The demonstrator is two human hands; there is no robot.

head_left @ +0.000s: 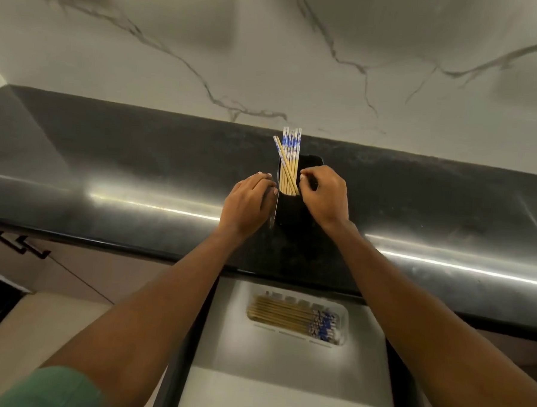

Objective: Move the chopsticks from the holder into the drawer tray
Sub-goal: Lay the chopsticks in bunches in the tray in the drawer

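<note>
A: The big dark counter (107,170) has a black holder (295,211) on it. Why are both hands there?

B: The left hand (248,202) steadies its side with loose fingers. The right hand (323,195) curls at the chopsticks (289,161); I can't tell if it grips one.

A: And below?

B: More chopsticks (292,318) lie in the white drawer tray (344,313). The holder's bottom is too dark to see.

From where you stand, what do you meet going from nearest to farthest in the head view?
Green sleeve → white drawer tray with chopsticks lying in it → dark countertop → black holder between the left hand and right hand → standing chopsticks → marble wall.
</note>
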